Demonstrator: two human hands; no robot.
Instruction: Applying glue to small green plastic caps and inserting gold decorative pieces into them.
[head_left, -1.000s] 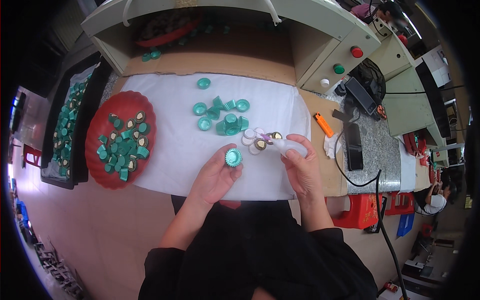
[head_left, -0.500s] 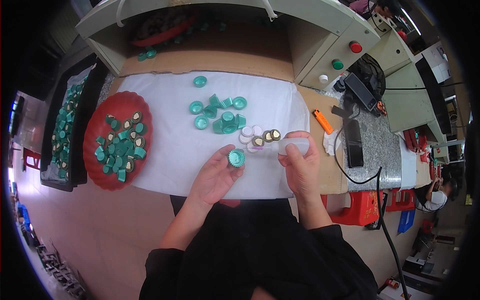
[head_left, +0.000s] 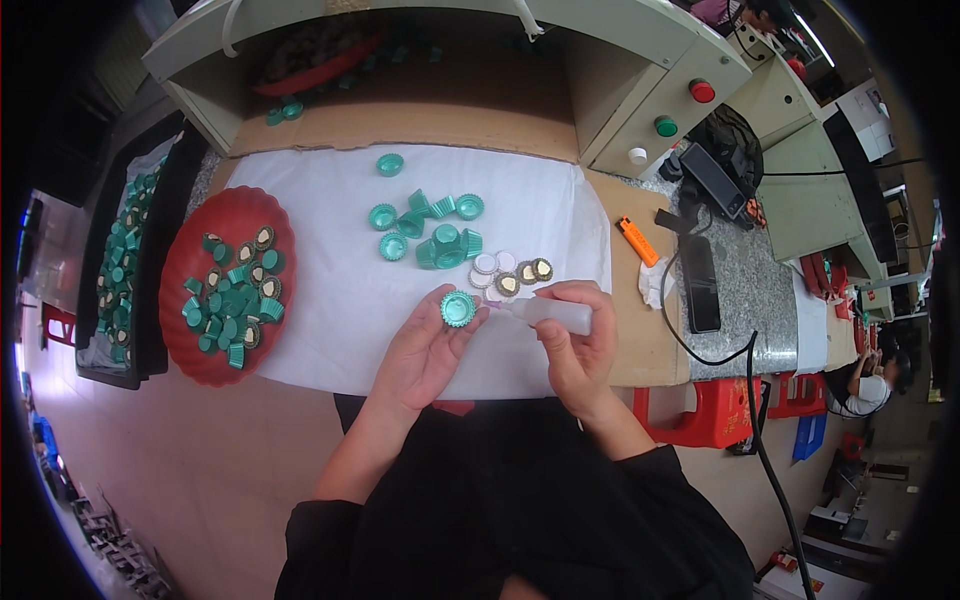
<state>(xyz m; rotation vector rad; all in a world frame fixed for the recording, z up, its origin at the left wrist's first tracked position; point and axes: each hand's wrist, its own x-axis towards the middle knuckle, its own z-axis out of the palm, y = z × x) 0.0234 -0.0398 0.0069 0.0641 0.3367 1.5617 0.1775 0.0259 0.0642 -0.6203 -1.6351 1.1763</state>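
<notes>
By the fingers of the left hand (head_left: 412,352), a green crimped cap (head_left: 458,309) is held at its rim, hollow side facing up, with no disc seen inside. By the curled fingers of the right hand (head_left: 581,362), a translucent squeeze bottle (head_left: 562,315) is gripped, its pinkish nozzle (head_left: 493,305) pointed at the cap; whether the rim is touched cannot be told. Just beyond the right fingers, white discs (head_left: 485,263) and dark discs (head_left: 508,285) with pale centres are laid out. Farther ahead of the left fingers, loose caps (head_left: 469,206) are scattered, several seen to be bare inside. Well to their left, pale-centred faces are shown by some caps in the red dish (head_left: 195,250); these may be judged done, the held and loose ones left unfilled.
</notes>
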